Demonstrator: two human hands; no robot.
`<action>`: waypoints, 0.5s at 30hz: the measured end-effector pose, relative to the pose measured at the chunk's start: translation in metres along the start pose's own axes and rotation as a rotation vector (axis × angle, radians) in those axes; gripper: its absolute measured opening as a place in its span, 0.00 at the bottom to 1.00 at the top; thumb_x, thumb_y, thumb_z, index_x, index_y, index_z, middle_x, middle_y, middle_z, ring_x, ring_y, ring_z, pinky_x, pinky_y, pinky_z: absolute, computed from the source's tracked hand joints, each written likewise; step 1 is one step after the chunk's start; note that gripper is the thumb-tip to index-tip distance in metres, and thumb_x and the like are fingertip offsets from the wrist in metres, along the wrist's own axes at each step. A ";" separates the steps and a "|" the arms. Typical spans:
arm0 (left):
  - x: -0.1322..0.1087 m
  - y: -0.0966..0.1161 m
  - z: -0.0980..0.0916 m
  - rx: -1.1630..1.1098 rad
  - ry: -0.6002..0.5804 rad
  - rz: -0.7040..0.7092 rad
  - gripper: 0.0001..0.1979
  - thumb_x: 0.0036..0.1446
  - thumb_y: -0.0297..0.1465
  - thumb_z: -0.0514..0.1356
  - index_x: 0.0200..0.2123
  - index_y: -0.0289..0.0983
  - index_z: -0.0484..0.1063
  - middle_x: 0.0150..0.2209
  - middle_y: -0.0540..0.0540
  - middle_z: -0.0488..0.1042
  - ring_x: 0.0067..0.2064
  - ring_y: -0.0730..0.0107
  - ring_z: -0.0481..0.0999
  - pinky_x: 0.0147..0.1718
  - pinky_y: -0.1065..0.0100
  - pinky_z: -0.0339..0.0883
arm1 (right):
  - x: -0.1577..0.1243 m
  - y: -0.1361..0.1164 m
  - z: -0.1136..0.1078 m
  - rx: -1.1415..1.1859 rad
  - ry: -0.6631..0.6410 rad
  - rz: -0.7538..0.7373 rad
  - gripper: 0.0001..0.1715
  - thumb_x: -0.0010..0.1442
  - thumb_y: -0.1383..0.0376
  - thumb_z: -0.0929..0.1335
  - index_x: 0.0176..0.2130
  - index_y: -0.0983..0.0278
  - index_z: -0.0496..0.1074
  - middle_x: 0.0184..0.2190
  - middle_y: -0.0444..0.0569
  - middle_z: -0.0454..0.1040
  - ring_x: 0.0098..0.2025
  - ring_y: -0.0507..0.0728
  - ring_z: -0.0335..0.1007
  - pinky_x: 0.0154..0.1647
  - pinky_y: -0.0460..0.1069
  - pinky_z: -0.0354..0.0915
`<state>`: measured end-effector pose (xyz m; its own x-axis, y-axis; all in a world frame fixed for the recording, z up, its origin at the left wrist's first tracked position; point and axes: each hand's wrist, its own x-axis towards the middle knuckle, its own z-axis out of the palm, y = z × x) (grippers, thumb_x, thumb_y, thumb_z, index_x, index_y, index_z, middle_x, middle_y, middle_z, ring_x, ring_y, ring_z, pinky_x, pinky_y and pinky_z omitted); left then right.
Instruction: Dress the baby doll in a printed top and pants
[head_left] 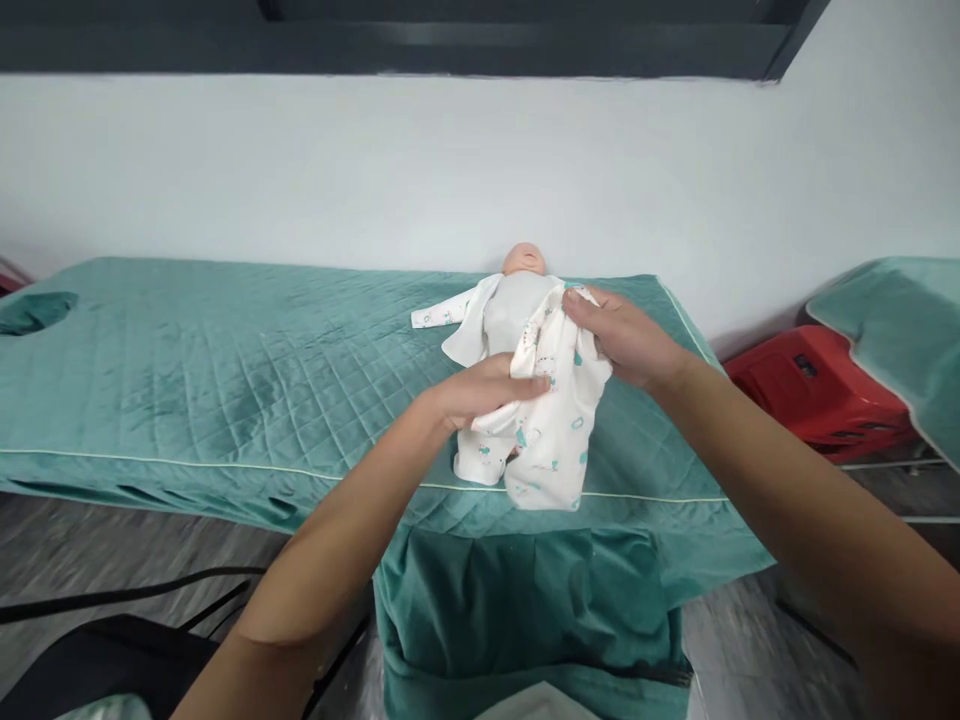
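While a baby doll [523, 258] lies on its back on a green quilted bed [225, 380], the left hand [487, 388] and right hand [628, 335] each have a closed, pinching grip on white printed clothing [555, 430] partly covering its body.

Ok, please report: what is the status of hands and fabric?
Left hand, right hand: both gripping white printed fabric. Fabric bunched, partly covering doll. Nothing seen blocking either hand.

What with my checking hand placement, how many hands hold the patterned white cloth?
2: the left hand, at the left side of the cloth, and the right hand, higher at its right.
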<state>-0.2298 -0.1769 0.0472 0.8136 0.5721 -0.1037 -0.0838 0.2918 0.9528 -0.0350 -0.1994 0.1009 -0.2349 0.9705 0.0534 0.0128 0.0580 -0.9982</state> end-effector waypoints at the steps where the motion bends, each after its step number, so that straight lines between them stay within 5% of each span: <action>1: -0.003 -0.001 -0.002 0.016 -0.031 -0.027 0.27 0.40 0.44 0.77 0.41 0.35 0.80 0.38 0.42 0.83 0.38 0.59 0.83 0.38 0.62 0.77 | -0.002 0.001 0.002 0.026 0.004 0.001 0.28 0.55 0.40 0.73 0.38 0.61 0.75 0.29 0.47 0.77 0.31 0.56 0.74 0.28 0.49 0.68; 5: -0.003 0.000 -0.014 -0.080 0.086 0.053 0.30 0.39 0.38 0.78 0.46 0.33 0.79 0.41 0.40 0.83 0.41 0.56 0.83 0.44 0.59 0.76 | -0.006 0.010 0.004 0.101 -0.044 0.046 0.28 0.57 0.41 0.72 0.40 0.63 0.75 0.31 0.48 0.78 0.30 0.55 0.73 0.26 0.47 0.68; 8: 0.007 0.001 -0.023 -0.190 0.208 0.197 0.25 0.45 0.40 0.75 0.43 0.31 0.78 0.37 0.41 0.83 0.37 0.59 0.83 0.40 0.63 0.75 | -0.004 0.021 -0.004 0.025 -0.241 0.168 0.27 0.53 0.44 0.76 0.37 0.65 0.77 0.29 0.46 0.78 0.28 0.53 0.72 0.25 0.45 0.66; 11: 0.016 -0.003 -0.028 -0.216 0.188 0.182 0.22 0.50 0.41 0.72 0.42 0.30 0.78 0.35 0.40 0.83 0.34 0.60 0.82 0.37 0.65 0.74 | 0.004 0.032 -0.008 -0.070 -0.375 0.241 0.24 0.48 0.50 0.80 0.35 0.66 0.78 0.31 0.46 0.80 0.30 0.54 0.74 0.29 0.46 0.68; 15: 0.015 -0.010 -0.026 -0.181 0.146 0.093 0.26 0.47 0.45 0.73 0.42 0.31 0.78 0.34 0.41 0.82 0.36 0.58 0.82 0.40 0.62 0.75 | 0.014 0.040 0.000 0.112 -0.113 0.080 0.25 0.54 0.48 0.76 0.40 0.65 0.78 0.34 0.49 0.81 0.35 0.57 0.77 0.38 0.50 0.72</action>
<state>-0.2317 -0.1516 0.0293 0.7071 0.7036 -0.0700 -0.2673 0.3577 0.8948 -0.0381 -0.1831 0.0614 -0.3453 0.9382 -0.0237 -0.0705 -0.0512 -0.9962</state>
